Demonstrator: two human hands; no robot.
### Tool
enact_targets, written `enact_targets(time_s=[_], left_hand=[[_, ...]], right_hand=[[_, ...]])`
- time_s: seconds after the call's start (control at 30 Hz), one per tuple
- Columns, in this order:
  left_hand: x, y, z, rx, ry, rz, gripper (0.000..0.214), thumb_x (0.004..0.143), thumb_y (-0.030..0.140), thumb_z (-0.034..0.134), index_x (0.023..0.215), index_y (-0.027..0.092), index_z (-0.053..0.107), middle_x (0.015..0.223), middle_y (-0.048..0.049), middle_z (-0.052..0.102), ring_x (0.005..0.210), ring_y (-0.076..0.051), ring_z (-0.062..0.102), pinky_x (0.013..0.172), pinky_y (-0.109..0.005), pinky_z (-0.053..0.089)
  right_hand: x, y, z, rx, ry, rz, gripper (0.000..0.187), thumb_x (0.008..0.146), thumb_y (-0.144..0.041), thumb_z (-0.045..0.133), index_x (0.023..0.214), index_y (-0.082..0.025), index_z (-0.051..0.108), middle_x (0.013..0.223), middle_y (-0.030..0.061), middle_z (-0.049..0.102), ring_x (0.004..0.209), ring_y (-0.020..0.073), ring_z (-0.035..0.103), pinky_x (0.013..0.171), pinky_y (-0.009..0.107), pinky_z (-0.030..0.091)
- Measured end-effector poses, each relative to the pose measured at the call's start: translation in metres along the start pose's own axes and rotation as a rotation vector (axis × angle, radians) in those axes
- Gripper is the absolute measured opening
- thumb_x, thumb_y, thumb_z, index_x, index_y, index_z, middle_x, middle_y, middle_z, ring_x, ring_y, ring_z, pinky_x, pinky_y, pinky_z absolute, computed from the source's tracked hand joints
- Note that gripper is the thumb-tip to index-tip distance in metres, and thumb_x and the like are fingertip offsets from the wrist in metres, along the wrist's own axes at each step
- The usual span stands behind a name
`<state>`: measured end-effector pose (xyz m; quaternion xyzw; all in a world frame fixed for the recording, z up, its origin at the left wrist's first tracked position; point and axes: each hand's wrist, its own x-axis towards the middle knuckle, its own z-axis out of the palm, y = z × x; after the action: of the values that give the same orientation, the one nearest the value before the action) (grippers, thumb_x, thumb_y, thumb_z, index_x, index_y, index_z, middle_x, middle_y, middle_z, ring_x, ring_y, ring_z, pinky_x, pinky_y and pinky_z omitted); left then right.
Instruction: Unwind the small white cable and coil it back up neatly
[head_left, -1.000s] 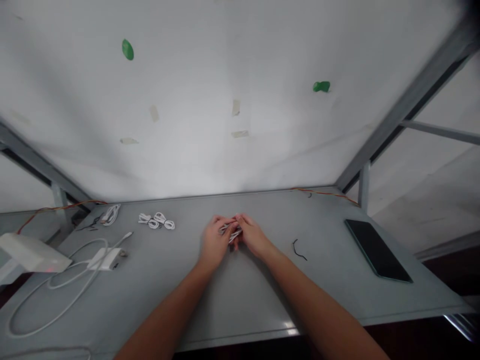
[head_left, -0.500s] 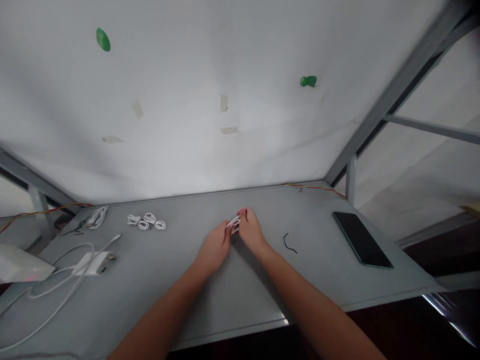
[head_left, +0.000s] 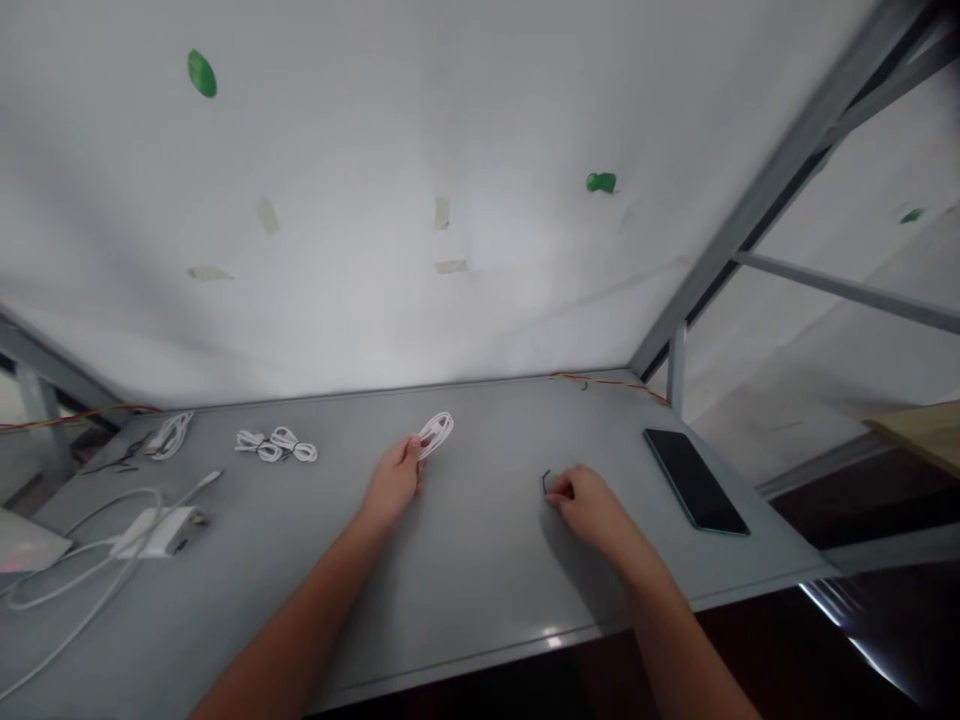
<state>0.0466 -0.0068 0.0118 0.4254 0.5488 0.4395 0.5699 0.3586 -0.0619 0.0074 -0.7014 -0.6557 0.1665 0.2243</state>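
Two parted | left grip point(head_left: 394, 482) clasps white cable point(head_left: 436, 433) | right grip point(head_left: 589, 507) (shifted) pinches black tie point(head_left: 545, 481)

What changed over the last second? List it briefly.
The right hand let go of the coiled white cable and moved right to the black twist tie. The left hand alone now holds it. The phone, tied cable bundles and charger stayed put.
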Motion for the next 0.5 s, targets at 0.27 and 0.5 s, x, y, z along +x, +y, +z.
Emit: enact_targets(time_s=[0.27, 0.5], left_hand=[[-0.006, 0.011, -0.004, -0.279, -0.114, 0.008, 0.055, 0.077, 0.069, 0.076, 0.093, 0.018, 0.062, 0.064, 0.0070, 0.036, 0.052, -0.007, 0.020, 0.048, -0.024, 0.014], [-0.007, 0.007, -0.003, -0.294, -0.203, -0.004, 0.057, 0.073, 0.069, 0.079, 0.086, 0.017, 0.062, 0.065, 0.0066, 0.038, 0.052, -0.006, 0.024, 0.046, -0.023, 0.015]], right_hand=[[0.069, -0.105, 0.047, 0.293, 0.051, -0.142, 0.012, 0.081, -0.013, 0.062, 0.072, -0.022, 0.061, 0.075, 0.0045, 0.068, 0.070, 0.0197, 0.060, 0.068, 0.030, 0.042], [0.070, -0.151, 0.082, 0.406, 0.011, -0.243, 0.015, 0.082, -0.009, 0.058, 0.083, -0.016, 0.070, 0.081, 0.0063, 0.073, 0.072, 0.0185, 0.062, 0.067, 0.027, 0.043]])
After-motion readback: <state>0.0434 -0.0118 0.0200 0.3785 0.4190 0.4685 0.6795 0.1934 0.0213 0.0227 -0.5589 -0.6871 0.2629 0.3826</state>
